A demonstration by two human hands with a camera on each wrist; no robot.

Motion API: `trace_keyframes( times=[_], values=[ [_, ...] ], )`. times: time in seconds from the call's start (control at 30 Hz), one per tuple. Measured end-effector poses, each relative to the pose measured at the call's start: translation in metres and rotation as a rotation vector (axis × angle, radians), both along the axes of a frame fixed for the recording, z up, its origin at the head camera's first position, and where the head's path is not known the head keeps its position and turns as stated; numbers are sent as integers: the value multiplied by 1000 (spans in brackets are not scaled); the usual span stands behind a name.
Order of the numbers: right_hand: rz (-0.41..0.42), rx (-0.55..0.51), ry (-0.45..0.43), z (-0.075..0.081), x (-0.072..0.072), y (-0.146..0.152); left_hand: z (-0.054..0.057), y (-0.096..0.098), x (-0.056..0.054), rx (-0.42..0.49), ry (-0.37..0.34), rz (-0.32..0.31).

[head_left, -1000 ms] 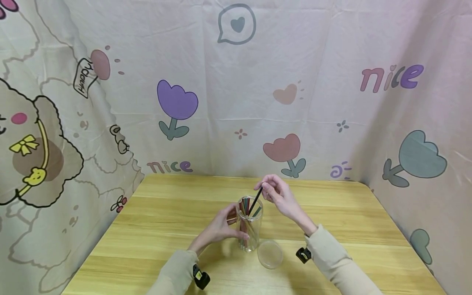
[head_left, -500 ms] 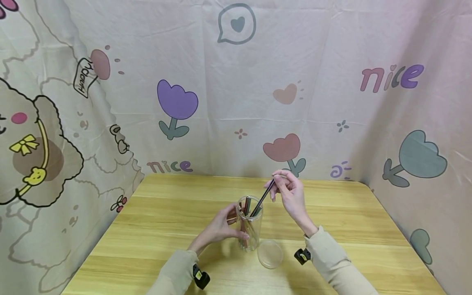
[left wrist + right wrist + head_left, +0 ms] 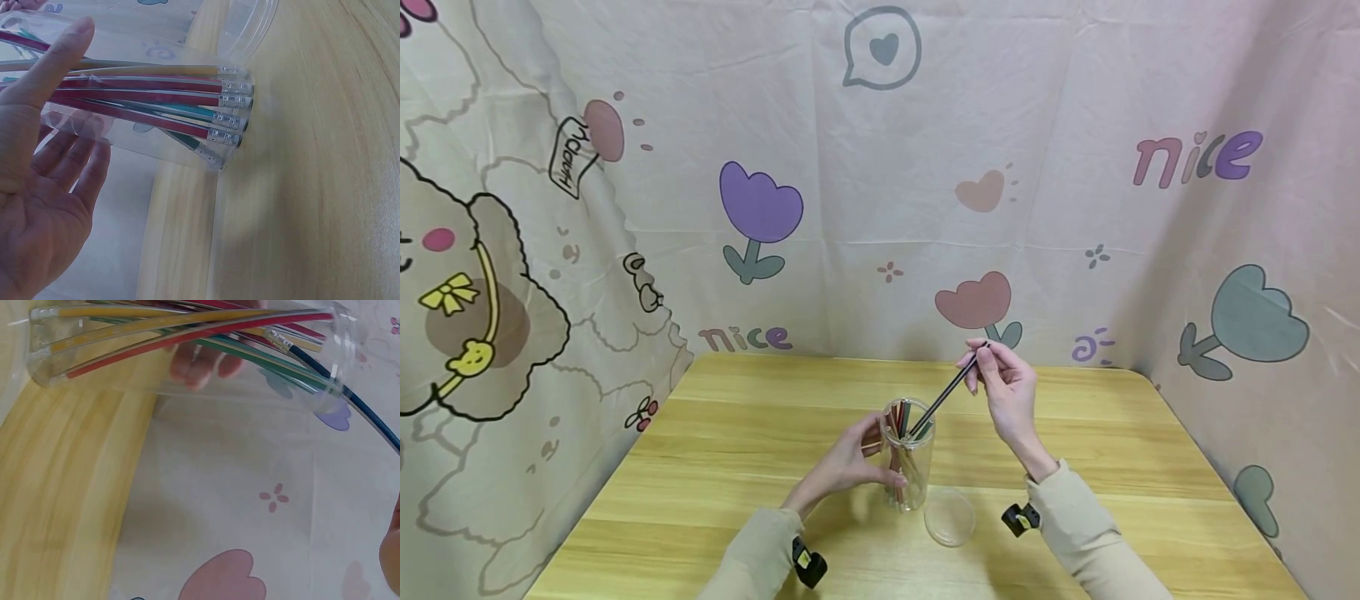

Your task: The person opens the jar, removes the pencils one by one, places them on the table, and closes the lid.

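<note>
A clear plastic jar (image 3: 917, 467) stands upright on the table, several pencils (image 3: 144, 100) inside it, in red, yellow and green, their metal eraser ends down. My left hand (image 3: 850, 458) grips the jar from the left, thumb in front and fingers behind. Above and right of the rim, my right hand (image 3: 1011, 387) pinches the upper end of a dark blue pencil (image 3: 953, 385). This pencil slants down into the jar's mouth; in the right wrist view its eraser end shows inside the jar. Only a bit of the right hand (image 3: 390, 559) appears at that view's edge.
A round clear lid (image 3: 950, 518) lies on the wooden table (image 3: 737, 425), just right of the jar's base. Behind the table hangs a pale cloth (image 3: 865, 167) printed with flowers and hearts, and more cloth hangs at both sides.
My right hand has moved right and slightly up, drawing the dark blue pencil further out of the jar at a lower slant. The left hand and jar have stayed put.
</note>
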State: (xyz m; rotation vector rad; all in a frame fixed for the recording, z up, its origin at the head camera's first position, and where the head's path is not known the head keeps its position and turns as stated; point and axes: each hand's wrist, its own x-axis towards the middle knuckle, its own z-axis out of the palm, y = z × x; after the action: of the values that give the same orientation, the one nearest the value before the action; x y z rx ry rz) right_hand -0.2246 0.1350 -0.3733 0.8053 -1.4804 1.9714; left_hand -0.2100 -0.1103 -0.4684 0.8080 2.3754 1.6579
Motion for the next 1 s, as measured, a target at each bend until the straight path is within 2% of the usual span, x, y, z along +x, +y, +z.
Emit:
trace_keyframes(
  times=[0.1,0.23,0.37,0.5,0.7,0.83,1.0],
  values=[
    [72,-52,-3,3,0,4,0,1,0,6,-2,-2],
    [195,-152,-49,9,0,11,1,1,0,10,-2,-4],
    [263,-222,-77,15,1,19,1,1,0,11,5,-4],
    [276,-275,-95,20,1,26,2,1,0,19,-8,-6],
    [208,-334,-126,25,-1,33,2,0,1,21,-24,-8],
    [223,-386,-127,26,-3,38,1,0,0,29,-28,-9],
    [195,-394,-138,25,-5,41,0,0,0,33,-31,-7]
  ],
)
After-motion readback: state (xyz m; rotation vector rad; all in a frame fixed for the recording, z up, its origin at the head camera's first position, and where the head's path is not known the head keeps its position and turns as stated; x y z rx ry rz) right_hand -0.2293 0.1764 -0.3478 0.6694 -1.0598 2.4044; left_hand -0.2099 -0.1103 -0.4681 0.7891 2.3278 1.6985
